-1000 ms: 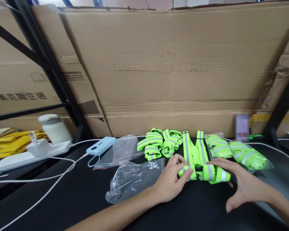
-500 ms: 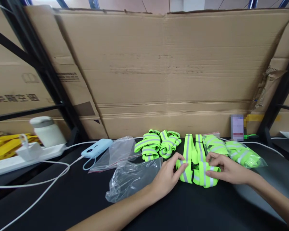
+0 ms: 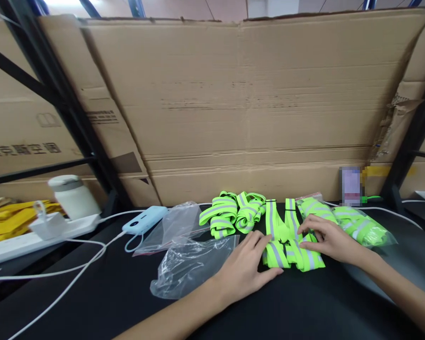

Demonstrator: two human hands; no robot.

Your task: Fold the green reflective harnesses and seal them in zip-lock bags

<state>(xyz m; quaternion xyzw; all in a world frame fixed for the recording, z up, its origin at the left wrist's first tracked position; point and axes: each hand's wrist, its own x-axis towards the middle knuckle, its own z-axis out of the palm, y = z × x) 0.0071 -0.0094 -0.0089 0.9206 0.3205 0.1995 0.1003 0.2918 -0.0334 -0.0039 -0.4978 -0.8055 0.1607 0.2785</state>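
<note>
A neon-yellow reflective strap vest point(image 3: 276, 255) with grey stripes lies partly folded on the black table surface, two straps pointing away from me. My left hand point(image 3: 250, 264) rests at its left edge, thumb apart from the fingers and fingertips touching the strap. From the right, my right hand point(image 3: 327, 238) has its fingers and thumb bent around a strap on the vest's right side. A small black buckle part shows between the straps. Behind my left hand lie two rolled bundles of the same straps, a left bundle point(image 3: 221, 215) and a right bundle point(image 3: 250, 211).
A clear plastic bag point(image 3: 191, 267) and a flatter zip bag point(image 3: 184, 219) lie left of my hands. Bagged vests point(image 3: 363, 225) sit at right. Farther left are a light-blue power bank point(image 3: 145, 219), a power strip point(image 3: 74, 228), cables and a white jar point(image 3: 74, 196). Cardboard point(image 3: 241, 104) stands behind.
My left thumb has come off the vest and spread toward me. My right hand has shifted slightly up and left. The folded vest's straps have spread and its lower part lies flatter.
</note>
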